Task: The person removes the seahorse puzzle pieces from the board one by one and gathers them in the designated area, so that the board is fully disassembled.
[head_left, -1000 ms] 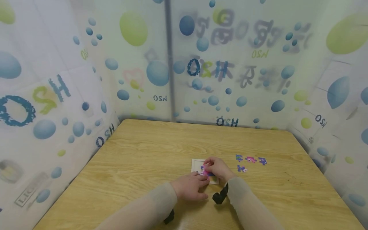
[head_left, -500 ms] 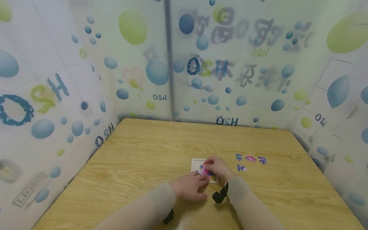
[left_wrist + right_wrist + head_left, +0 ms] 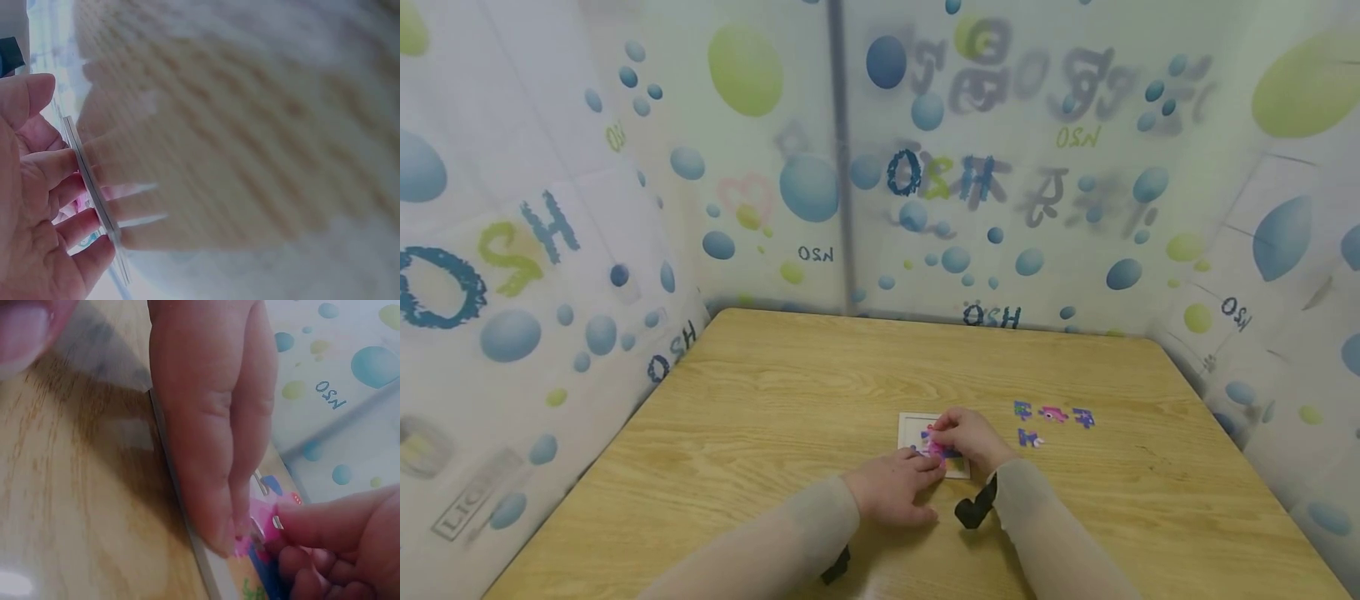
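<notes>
A small white puzzle tray [image 3: 904,429] lies on the table, with pink and blue jigsaw pieces partly filling it. My left hand [image 3: 895,490] stretches its fingers over the tray's near edge, and their tips rest on the pieces. From below, the left wrist view shows the left hand [image 3: 37,187] against the tray's thin edge [image 3: 97,194]. My right hand [image 3: 973,437] has curled fingers and pinches a pink puzzle piece [image 3: 267,519] over the tray. The fingers of both hands almost meet there and hide part of the pieces.
Several loose puzzle pieces [image 3: 1052,414] lie on the wooden table [image 3: 790,392] to the right of the tray. Patterned curtains [image 3: 760,275] surround the table at the back and sides. A black strap [image 3: 976,504] sits on the right wrist.
Both hands stay over the tray, with only slight movement of the right fingers at the pink piece. The loose pieces have not moved.
</notes>
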{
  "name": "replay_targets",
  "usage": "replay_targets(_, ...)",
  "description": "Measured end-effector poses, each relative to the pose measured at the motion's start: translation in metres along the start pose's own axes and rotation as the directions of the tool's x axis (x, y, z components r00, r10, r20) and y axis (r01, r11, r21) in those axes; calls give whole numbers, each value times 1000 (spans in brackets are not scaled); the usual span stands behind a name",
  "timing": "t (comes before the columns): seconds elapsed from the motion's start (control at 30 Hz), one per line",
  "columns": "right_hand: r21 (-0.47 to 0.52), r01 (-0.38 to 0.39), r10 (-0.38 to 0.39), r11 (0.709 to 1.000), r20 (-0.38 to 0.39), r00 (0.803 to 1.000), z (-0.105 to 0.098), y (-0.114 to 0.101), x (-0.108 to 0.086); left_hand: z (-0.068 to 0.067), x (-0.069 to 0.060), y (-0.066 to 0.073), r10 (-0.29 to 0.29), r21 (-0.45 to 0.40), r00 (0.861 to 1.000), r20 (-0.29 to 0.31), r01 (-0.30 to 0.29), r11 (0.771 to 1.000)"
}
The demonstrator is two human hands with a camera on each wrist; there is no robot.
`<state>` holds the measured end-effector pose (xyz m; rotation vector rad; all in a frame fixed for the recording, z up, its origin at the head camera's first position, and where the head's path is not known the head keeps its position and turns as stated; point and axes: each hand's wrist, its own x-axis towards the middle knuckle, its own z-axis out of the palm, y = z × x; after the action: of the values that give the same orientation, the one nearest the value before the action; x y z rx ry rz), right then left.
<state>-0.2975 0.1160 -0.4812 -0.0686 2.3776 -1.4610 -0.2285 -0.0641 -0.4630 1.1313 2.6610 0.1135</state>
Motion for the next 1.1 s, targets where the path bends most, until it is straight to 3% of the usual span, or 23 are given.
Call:
replay_targets(0.83,99,-28,29,995,-8,1000,-4,1,1,0,-1,0,-12,-27,1000,11,12,1000)
replay_targets(1.1,187,-9,9,982,0,1000,-8,5,3,0,-2,1,-15,-18,1000,9,15,1000)
